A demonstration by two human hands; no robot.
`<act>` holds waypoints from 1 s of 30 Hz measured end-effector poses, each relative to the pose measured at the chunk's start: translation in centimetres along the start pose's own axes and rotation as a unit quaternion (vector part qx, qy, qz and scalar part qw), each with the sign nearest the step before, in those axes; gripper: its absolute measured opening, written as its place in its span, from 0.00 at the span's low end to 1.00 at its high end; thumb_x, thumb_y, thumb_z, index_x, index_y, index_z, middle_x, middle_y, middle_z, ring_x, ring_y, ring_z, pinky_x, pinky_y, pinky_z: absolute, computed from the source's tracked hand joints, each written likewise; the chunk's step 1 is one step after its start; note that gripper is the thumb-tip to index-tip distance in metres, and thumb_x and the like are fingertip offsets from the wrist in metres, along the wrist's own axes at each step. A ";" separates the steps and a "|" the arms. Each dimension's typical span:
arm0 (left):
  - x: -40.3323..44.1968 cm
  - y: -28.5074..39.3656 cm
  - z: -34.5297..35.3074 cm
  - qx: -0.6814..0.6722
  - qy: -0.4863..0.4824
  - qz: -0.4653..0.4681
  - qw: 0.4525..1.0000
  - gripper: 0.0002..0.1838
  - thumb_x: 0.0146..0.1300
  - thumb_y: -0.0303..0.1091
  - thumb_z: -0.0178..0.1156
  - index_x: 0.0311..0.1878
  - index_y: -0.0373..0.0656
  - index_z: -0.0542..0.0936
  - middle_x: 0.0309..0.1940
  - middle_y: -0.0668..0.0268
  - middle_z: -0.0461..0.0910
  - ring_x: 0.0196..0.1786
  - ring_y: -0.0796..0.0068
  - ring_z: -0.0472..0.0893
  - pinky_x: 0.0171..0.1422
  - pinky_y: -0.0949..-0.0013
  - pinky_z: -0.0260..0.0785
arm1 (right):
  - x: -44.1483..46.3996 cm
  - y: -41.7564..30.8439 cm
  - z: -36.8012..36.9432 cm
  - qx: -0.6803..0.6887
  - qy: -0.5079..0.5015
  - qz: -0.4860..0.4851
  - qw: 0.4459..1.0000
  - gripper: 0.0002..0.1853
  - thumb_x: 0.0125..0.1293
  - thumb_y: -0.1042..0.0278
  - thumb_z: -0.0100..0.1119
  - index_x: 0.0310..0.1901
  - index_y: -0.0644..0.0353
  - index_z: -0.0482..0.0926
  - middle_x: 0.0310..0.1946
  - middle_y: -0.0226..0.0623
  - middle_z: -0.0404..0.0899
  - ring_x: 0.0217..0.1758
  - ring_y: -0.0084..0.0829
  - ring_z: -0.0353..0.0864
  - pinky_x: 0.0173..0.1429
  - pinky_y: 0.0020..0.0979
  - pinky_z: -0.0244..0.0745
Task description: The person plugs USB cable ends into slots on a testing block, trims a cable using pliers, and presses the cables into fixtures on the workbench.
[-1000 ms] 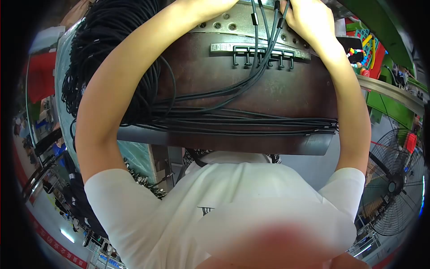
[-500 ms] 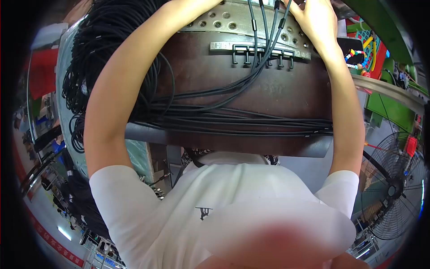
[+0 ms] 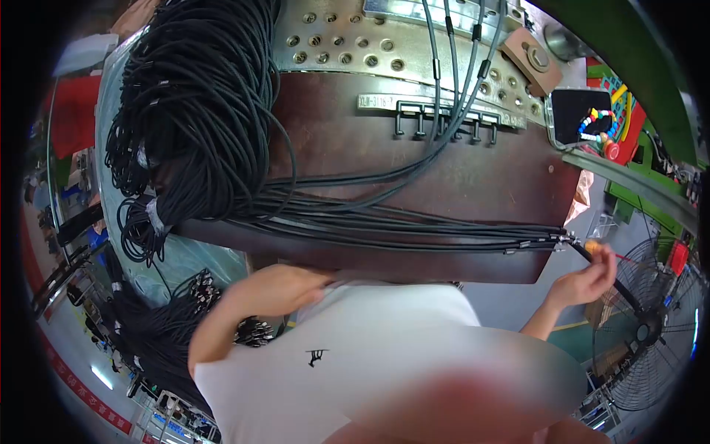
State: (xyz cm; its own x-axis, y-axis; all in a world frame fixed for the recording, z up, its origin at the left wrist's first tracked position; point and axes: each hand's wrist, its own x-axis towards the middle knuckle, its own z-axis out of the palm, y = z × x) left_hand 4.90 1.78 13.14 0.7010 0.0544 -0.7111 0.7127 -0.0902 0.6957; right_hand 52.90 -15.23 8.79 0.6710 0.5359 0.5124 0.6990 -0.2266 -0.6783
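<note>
My left hand (image 3: 288,288) is low at the front of the dark red-brown board (image 3: 333,133), against my shirt, its fingers blurred and partly hidden. Beyond the board's front right corner, my right hand (image 3: 588,280) has curled fingers, with a small orange thing (image 3: 592,246) at their tips that I cannot make out. Close by lie the metal-tipped ends of a row of black cables (image 3: 414,231). Several other black cables (image 3: 458,111) run up past a black hooked holder (image 3: 447,122) to a metal fixture (image 3: 444,13). Neither hand touches these.
A big bundle of black cables (image 3: 200,103) covers the left side. At the right are a phone (image 3: 566,111) with a beaded bracelet (image 3: 597,124), a brown block (image 3: 529,59) and a fan (image 3: 647,325). More cables (image 3: 159,333) hang lower left.
Both hands have left the metal fixture at the top. My left hand has come down to my shirt, my right hand to the board's front right corner. The cables at the fixture stay in place.
</note>
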 end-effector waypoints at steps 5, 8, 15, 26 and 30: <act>3.9 -10.4 4.2 0.130 0.388 -0.107 0.906 0.19 0.62 0.40 0.58 0.54 0.42 0.80 0.52 0.52 0.80 0.56 0.52 0.78 0.62 0.56 0.68 | -14.5 4.5 -0.6 -0.133 -0.334 -0.014 0.933 0.23 0.64 0.71 0.59 0.60 0.67 0.70 0.59 0.50 0.73 0.61 0.47 0.72 0.64 0.45 0.64; 4.2 -10.5 3.7 0.303 0.466 -0.090 0.827 0.19 0.61 0.42 0.58 0.51 0.42 0.81 0.51 0.53 0.81 0.56 0.52 0.77 0.63 0.55 0.66 | -16.7 5.1 2.0 -0.137 -0.330 0.017 0.934 0.21 0.64 0.71 0.59 0.57 0.67 0.72 0.56 0.50 0.74 0.59 0.47 0.73 0.62 0.45 0.66; 5.2 -10.9 3.9 0.251 0.485 -0.096 0.832 0.17 0.61 0.40 0.59 0.48 0.40 0.82 0.49 0.52 0.81 0.54 0.52 0.77 0.62 0.55 0.66 | -16.7 6.7 2.0 -0.141 -0.373 0.040 0.916 0.15 0.63 0.72 0.58 0.51 0.66 0.76 0.49 0.48 0.78 0.54 0.46 0.76 0.56 0.43 0.70; 4.6 -12.3 3.2 0.389 0.339 -0.162 0.841 0.17 0.65 0.38 0.54 0.50 0.39 0.82 0.50 0.49 0.81 0.53 0.49 0.79 0.60 0.53 0.69 | -14.4 1.4 4.3 -0.101 -0.243 -0.048 0.964 0.04 0.56 0.78 0.59 0.34 0.64 0.79 0.31 0.46 0.79 0.36 0.52 0.77 0.38 0.47 0.71; 4.7 -13.1 3.3 0.408 0.365 -0.128 0.827 0.17 0.65 0.37 0.54 0.50 0.39 0.82 0.50 0.49 0.81 0.52 0.48 0.79 0.58 0.52 0.70 | -12.8 -0.5 3.1 -0.139 -0.320 0.001 0.937 0.10 0.57 0.76 0.59 0.41 0.64 0.79 0.36 0.50 0.80 0.42 0.53 0.78 0.44 0.44 0.73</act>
State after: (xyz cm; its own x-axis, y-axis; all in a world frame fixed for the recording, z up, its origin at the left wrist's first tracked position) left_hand -1.20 -0.10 0.36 0.5708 0.7353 -0.3654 0.7942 -0.6074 0.0181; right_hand 43.17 -19.47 0.94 0.4479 0.8936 0.0304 0.7952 -0.3826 -0.4703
